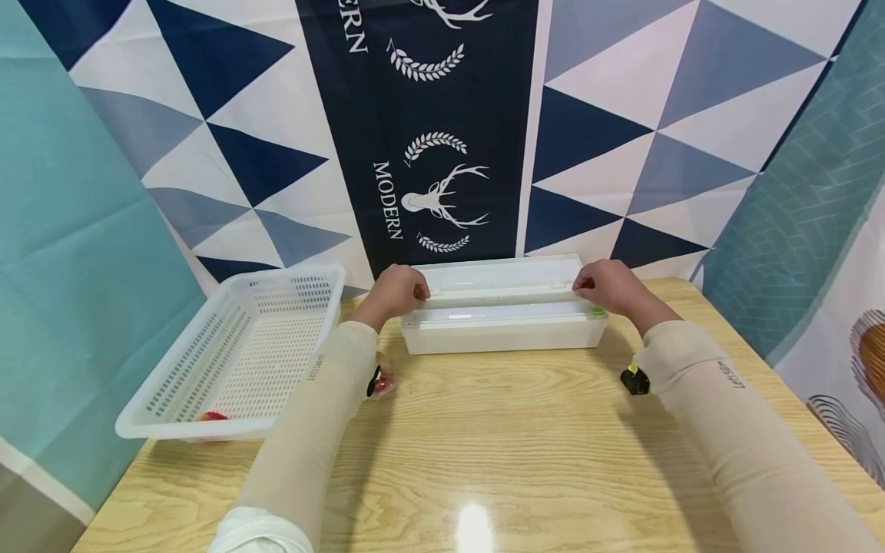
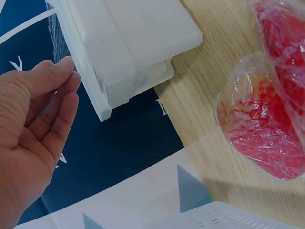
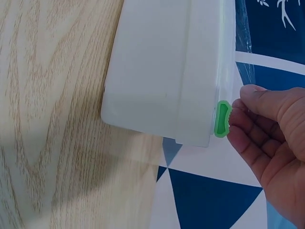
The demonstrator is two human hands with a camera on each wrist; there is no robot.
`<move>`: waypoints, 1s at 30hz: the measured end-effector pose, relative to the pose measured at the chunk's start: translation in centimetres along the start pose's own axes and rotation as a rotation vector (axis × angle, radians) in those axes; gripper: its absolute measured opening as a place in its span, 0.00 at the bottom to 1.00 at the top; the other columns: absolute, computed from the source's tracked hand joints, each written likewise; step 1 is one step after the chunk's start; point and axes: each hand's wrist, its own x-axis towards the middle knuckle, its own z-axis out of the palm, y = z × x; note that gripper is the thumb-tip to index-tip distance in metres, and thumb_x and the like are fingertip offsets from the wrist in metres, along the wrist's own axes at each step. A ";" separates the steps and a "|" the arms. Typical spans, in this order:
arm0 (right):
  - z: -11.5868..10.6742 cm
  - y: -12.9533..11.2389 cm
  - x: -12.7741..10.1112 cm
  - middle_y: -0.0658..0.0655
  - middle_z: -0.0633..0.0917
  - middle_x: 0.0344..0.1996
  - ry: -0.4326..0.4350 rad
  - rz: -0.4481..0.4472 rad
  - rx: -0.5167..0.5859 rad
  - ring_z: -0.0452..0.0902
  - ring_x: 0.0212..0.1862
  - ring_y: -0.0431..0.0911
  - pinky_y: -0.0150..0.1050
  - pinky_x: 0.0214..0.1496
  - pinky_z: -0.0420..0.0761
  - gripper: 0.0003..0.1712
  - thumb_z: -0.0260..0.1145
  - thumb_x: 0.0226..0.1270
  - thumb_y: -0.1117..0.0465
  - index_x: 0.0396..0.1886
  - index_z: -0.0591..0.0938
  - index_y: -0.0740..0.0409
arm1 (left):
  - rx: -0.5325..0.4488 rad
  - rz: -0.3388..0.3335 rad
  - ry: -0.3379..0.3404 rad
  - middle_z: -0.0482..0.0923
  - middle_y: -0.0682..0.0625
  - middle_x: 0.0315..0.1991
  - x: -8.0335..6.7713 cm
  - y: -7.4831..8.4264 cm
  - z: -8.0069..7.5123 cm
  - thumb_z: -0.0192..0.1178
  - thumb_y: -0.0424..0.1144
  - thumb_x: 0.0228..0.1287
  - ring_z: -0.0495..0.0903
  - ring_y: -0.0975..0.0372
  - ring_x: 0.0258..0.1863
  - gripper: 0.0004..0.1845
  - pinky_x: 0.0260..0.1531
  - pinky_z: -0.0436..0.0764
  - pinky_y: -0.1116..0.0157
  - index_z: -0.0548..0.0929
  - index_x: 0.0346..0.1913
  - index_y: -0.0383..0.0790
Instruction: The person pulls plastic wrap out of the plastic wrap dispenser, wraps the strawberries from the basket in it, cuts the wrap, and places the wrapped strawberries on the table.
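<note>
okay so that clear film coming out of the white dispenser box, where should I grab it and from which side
Take the clear film by its free front edge, at the two end corners, one hand per end. The white dispenser box lies lengthwise across the table with its lid up, so the sheet probably pulls out evenly that way. The left hand and right hand already sit at those ends, near the green slider.

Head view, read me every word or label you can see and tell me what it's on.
"MODERN": backdrop cloth, running vertically beside the deer emblem.
"ERN": same cloth, cut off at the top edge.
Small print on the left sleeve and right sleeve: too small to read.
Dispenser box, basket: no text.
</note>
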 end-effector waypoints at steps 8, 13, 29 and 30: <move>-0.3 0.1 0.0 0.60 0.86 0.31 0.028 0.002 0.039 0.79 0.33 0.51 0.49 0.38 0.79 0.05 0.64 0.66 0.70 0.36 0.86 0.67 | -0.088 -0.060 0.049 0.86 0.50 0.30 -0.1 0.0 -0.5 0.72 0.28 0.54 0.81 0.60 0.33 0.04 0.40 0.81 0.65 0.90 0.32 0.38; -0.7 0.0 0.2 0.62 0.85 0.32 0.033 0.009 0.046 0.78 0.34 0.52 0.49 0.39 0.78 0.05 0.64 0.67 0.69 0.37 0.85 0.68 | -0.069 -0.035 0.105 0.86 0.50 0.30 -0.1 -0.1 -0.8 0.72 0.30 0.54 0.83 0.60 0.33 0.03 0.39 0.81 0.65 0.89 0.32 0.38; -2.7 -0.9 0.4 0.65 0.84 0.35 0.078 0.006 0.035 0.79 0.35 0.53 0.51 0.39 0.78 0.07 0.62 0.68 0.70 0.41 0.84 0.69 | -0.112 -0.043 0.176 0.86 0.47 0.32 -0.1 0.1 -2.9 0.69 0.28 0.57 0.83 0.59 0.32 0.03 0.37 0.81 0.64 0.89 0.35 0.34; -2.8 -1.0 0.4 0.65 0.84 0.35 0.081 0.009 0.032 0.79 0.35 0.53 0.51 0.39 0.78 0.07 0.62 0.68 0.70 0.41 0.84 0.69 | -0.107 -0.044 0.182 0.86 0.47 0.31 0.0 0.1 -3.0 0.69 0.28 0.57 0.83 0.59 0.32 0.03 0.38 0.81 0.64 0.88 0.34 0.35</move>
